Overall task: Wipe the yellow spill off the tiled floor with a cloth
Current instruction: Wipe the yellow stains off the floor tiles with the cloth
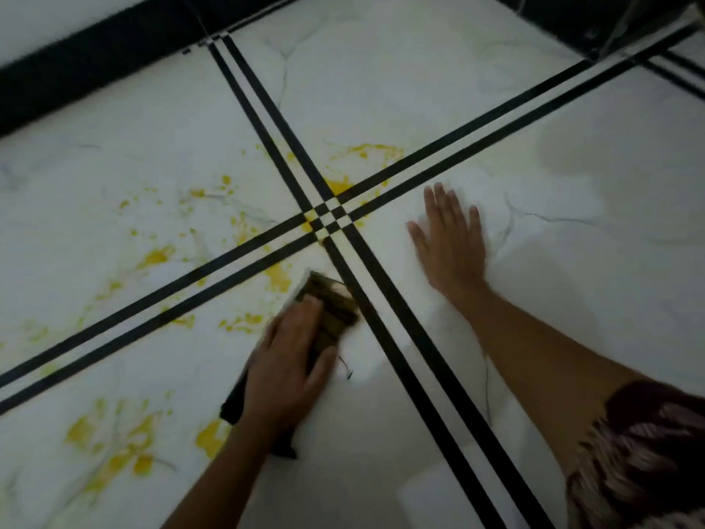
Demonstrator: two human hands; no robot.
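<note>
White marbled tiles crossed by paired black strips run out under me to a dark skirting at the far wall. Nearest, my left hand lies flat on the cloth, fingers spread and pressing rather than clenched, just left of the near strip. To do this stroke well I judge I should keep the palm's weight even, push away toward the crossing, and lift the yellow rather than drag it onto the clean tile on the right. My right hand is open and empty, planted flat on that clean tile as a prop. The yellow spill spreads in patches left of the cloth, at the crossing and a little beyond it, some right at the near left edge.

Motion blur softens the cloth's folds; how soiled its underside is stays hidden. My patterned sleeve is cut off at the corner.
</note>
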